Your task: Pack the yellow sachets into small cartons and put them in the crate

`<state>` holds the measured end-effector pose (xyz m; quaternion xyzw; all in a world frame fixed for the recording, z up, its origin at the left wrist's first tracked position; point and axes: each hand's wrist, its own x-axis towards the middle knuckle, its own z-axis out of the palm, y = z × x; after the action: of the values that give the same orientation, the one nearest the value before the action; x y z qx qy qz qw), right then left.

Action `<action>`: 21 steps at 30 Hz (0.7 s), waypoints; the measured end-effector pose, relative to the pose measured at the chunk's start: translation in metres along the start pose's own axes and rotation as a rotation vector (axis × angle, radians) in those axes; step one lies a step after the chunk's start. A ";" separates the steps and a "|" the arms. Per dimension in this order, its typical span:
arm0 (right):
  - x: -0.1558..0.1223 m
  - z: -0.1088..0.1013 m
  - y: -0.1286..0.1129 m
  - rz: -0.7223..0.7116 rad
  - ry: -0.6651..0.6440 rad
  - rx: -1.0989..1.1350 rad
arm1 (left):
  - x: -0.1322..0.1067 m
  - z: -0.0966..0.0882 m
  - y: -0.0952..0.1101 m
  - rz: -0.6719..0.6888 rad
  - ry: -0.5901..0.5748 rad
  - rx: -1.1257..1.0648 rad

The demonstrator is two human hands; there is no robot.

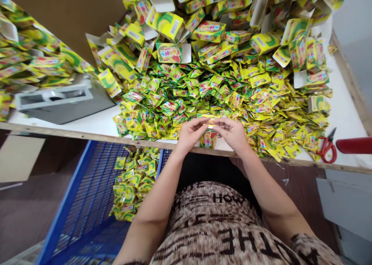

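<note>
My left hand (190, 133) and my right hand (232, 132) meet at the table's front edge, fingers curled round a small stack of yellow-green sachets (208, 137) held between them. Just beyond my fingers lies a big heap of the same sachets (209, 90) spread over the white table (95, 123). Behind the heap are many open yellow-green cardboard boxes (174, 51), flaps up, piled to the back.
A blue wire basket (78, 203) under the table on my left holds several sachets. A grey machine (62, 102) sits at the left, with more boxes stacked behind it. Red-handled scissors (328, 146) and a red object (353, 145) lie at the right edge.
</note>
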<state>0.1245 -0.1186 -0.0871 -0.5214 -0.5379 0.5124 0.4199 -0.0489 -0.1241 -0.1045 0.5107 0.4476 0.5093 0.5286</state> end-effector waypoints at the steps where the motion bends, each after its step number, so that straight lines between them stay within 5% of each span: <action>1: -0.001 0.001 -0.001 0.011 0.004 -0.002 | 0.000 0.002 -0.001 -0.013 0.007 -0.023; 9: -0.013 -0.002 0.007 -0.117 0.002 -0.042 | -0.007 -0.001 -0.005 0.104 -0.032 0.085; 16: -0.024 0.013 0.016 -0.329 0.164 -0.224 | -0.017 -0.002 -0.019 0.078 -0.040 0.071; 21: -0.037 0.021 0.024 -0.423 0.220 -0.279 | -0.019 -0.002 -0.017 0.184 -0.120 0.218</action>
<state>0.1103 -0.1590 -0.1101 -0.5027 -0.6513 0.2744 0.4978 -0.0513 -0.1420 -0.1224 0.6334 0.4190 0.4728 0.4468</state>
